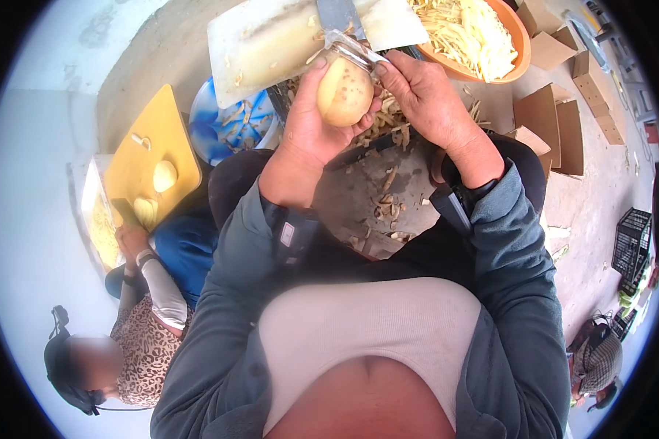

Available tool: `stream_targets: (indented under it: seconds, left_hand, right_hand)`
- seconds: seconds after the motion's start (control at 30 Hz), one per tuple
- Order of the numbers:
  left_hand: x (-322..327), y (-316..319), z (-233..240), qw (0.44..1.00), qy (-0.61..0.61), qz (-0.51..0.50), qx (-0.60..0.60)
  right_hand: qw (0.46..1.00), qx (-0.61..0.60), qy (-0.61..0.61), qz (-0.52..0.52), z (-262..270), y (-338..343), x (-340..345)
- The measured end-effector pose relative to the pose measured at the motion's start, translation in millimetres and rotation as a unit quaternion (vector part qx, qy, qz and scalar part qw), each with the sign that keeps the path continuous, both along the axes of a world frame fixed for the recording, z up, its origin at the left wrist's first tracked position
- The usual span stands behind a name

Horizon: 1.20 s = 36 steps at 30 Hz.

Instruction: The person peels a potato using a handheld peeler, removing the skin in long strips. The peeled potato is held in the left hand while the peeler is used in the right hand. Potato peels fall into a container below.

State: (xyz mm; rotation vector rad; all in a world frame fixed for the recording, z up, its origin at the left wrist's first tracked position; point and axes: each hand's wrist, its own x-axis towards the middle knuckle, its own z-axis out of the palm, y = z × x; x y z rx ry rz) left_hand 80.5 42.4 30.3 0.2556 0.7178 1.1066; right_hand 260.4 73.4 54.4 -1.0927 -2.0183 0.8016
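My left hand [310,129] cradles a partly peeled potato [345,96]; pale flesh shows on one side and spotted skin on the other. In my right hand [431,96] is a peeler [354,55], its metal blade against the potato's top. Beneath both hands, potato peelings [387,129] fill a dark container, partly hidden by my hands. A white cutting board [252,57] lies just beyond, and a broad metal blade [338,15] rests on it.
An orange basin [523,41] of cut potato strips stands at upper right, near open cardboard boxes [543,123]. Left are a blue-and-white basin [206,118] and a yellow board [137,134], where another person's hands [133,241] work with a knife. Peelings litter the floor [357,186].
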Motion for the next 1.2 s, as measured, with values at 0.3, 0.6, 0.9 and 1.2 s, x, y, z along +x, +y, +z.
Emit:
stream_targets:
  seconds: [0.3, 0.6, 0.9, 1.2]
  left_hand:
    - [-0.9, -4.3, -9.2, 0.998, -0.05, 0.032, -0.029]
    - [-13.8, 11.5, -14.7, 0.984, -0.152, 0.084, -0.044]
    - [-16.3, 12.1, -10.9, 0.983, -0.102, 0.146, -0.052]
    - [9.5, -1.5, -6.8, 0.995, 0.023, 0.094, -0.004]
  right_hand:
    - [0.998, -0.037, -0.029, 0.038, -0.1, -8.9, -3.1]
    - [0.994, 0.005, -0.06, 0.095, -14.7, -29.1, -17.5]
    - [0.986, -0.116, -0.003, 0.12, -11.0, -32.2, -15.1]
    - [0.987, -0.106, 0.095, -0.068, -15.0, -7.5, -24.7]
